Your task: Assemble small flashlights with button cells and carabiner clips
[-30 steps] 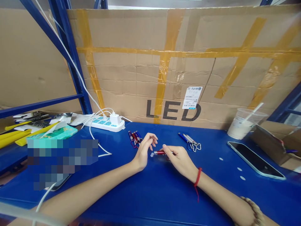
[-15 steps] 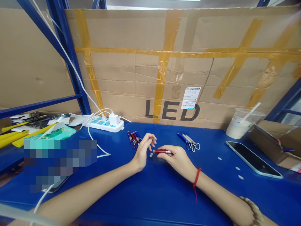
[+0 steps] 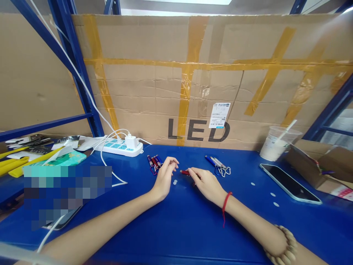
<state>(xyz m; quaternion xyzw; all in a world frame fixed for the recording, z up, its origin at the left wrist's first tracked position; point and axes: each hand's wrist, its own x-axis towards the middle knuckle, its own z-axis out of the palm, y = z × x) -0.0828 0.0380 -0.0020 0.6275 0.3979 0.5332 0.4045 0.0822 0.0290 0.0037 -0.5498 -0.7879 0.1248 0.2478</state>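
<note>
Red penlight pinched between thumb and fingers of my right hand, mid-bench, nearer back edge than front. Left hand loosely curled, nothing seen in it, clear discs beside. My judgement: pinch lightly, barrel steady, exposed end uncovered, discs undisturbed.

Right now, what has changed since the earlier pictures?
The slim, shiny red tube has shifted up the view, away from the small round whitish discs; the bare right hand still holds it, covering more of it. The bare left hand and discs stayed about where they were.
</note>
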